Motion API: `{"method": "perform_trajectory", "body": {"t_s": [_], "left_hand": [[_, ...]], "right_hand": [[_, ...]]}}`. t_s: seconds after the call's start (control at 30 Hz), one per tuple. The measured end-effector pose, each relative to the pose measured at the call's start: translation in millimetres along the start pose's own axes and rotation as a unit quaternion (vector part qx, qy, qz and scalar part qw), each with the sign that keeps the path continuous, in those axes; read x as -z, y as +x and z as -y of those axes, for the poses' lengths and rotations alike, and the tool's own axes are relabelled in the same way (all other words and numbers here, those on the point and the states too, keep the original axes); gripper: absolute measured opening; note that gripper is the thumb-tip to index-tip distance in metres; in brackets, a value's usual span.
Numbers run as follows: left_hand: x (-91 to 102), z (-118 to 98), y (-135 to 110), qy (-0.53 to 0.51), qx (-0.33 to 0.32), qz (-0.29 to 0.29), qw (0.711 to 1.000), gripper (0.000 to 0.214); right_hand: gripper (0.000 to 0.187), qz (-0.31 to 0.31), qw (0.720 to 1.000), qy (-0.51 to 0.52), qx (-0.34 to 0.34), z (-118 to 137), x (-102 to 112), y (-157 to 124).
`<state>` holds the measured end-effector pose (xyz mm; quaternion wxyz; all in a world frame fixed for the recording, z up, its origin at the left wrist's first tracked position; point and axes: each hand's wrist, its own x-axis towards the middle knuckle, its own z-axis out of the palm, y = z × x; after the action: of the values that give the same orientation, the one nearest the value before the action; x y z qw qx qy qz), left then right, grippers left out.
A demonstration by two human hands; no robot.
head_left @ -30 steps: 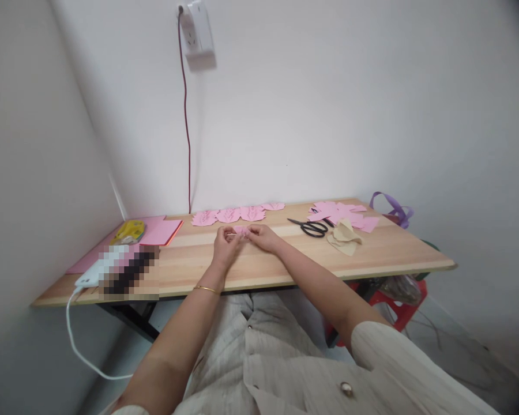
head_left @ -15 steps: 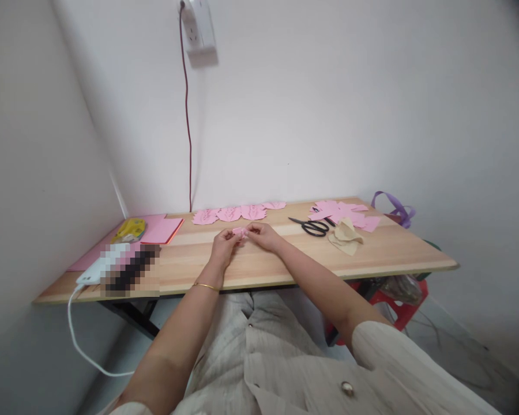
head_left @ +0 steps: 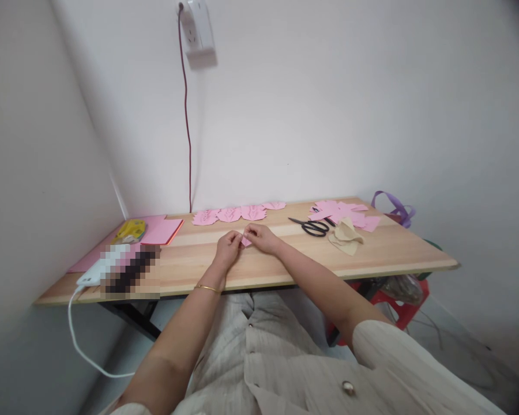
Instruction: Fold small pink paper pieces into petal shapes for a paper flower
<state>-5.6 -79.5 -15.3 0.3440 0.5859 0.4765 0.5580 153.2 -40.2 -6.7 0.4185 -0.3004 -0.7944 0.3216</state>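
Between my fingertips, low over the table, is a small piece of pink paper (head_left: 246, 241), mostly covered by my hands. My left hand (head_left: 229, 248) pinches it from the left side. From the right, my right hand (head_left: 260, 237) pinches the same piece, and the fingertips of both hands nearly meet. Just beyond them, a row of pink paper cutouts (head_left: 229, 214) with jagged edges and dark markings lies along the wall side. Black-handled scissors (head_left: 315, 229) rest to the right of my right hand, blades pointing left.
Pink paper scraps (head_left: 339, 212) and a crumpled tan piece (head_left: 346, 237) lie at the right. At the left are pink sheets (head_left: 159, 231), a yellow packet (head_left: 130, 229), a white device (head_left: 96, 271) with a cable, and a blurred-out dark object (head_left: 132, 271). A purple strap (head_left: 393, 206) hangs at the far right.
My fingertips have come closer together over the pink paper, and its visible part now points downward below them. The other things on the table have stayed in place.
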Motion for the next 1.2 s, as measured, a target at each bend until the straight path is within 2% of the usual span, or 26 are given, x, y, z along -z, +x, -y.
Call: {"method": "perform_trajectory", "body": {"t_s": [0.1, 0.23, 0.33, 0.6, 0.77, 0.93, 1.07, 1.2], "left_hand": [[1.1, 2, 1, 0.028, -0.001, -0.012, 1.000, 0.021], [0.4, 9, 4, -0.025, 0.034, -0.029, 0.999, 0.024], [-0.2, 14, 6, -0.056, 0.045, -0.037, 0.997, 0.026], [-2.4, 9, 5, -0.161, 0.064, 0.007, 0.985, 0.039], [-2.9, 13, 4, -0.135, 0.068, 0.014, 0.988, 0.036], [-2.4, 12, 3, -0.033, 0.039, 0.028, 0.998, 0.034], [-2.2, 5, 1, -0.058, 0.055, 0.044, 0.996, 0.033], [-3.6, 1, 1, -0.103, 0.077, 0.044, 0.991, 0.033]], "right_hand": [[0.023, -0.006, 1.000, 0.012, -0.014, 1, 0, 1], [0.031, -0.035, 0.998, 0.046, -0.040, -2, 3, 2], [0.032, -0.016, 0.997, 0.048, -0.058, -5, 4, 2], [0.029, -0.001, 0.997, 0.052, -0.055, -1, 5, -1], [0.028, 0.019, 0.998, 0.054, -0.033, 3, 6, -2], [0.024, 0.024, 0.999, 0.029, -0.025, 4, 5, -3], [0.024, 0.010, 0.999, 0.032, -0.016, 2, 6, -3], [0.029, 0.028, 0.995, 0.092, -0.041, -3, 5, -2]]}}
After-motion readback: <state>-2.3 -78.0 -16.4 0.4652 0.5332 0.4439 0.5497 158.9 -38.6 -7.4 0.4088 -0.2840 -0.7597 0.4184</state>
